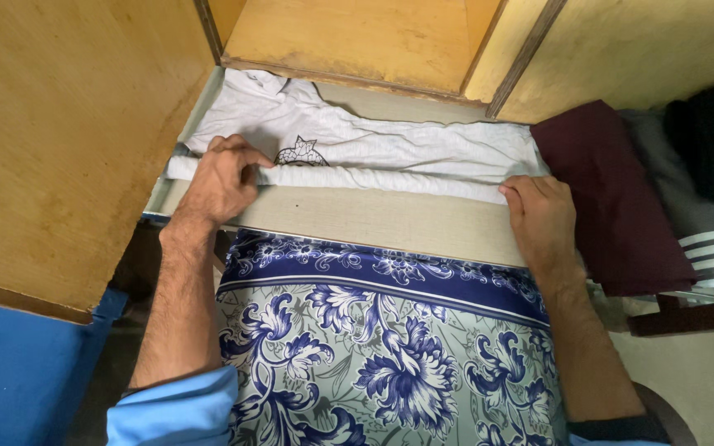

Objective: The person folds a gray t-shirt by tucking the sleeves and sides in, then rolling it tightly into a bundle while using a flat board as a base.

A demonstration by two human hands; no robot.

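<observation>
A white shirt [390, 140] with a dark printed emblem lies spread on a pale wooden tabletop [373, 219]. Its near edge is rolled into a long tube running left to right. My left hand [221, 182] grips the left end of that roll, fingers curled over it beside the emblem. My right hand [543, 215] presses on the right end of the roll, fingers curled at the fabric's edge. Both forearms reach out from light blue sleeves.
A blue and white floral cloth [373, 347] hangs over the near side of the table. A dark maroon folded cloth [613, 198] lies at the right, with dark and striped garments [712, 206] beyond. Plywood walls [51, 132] enclose the left and back.
</observation>
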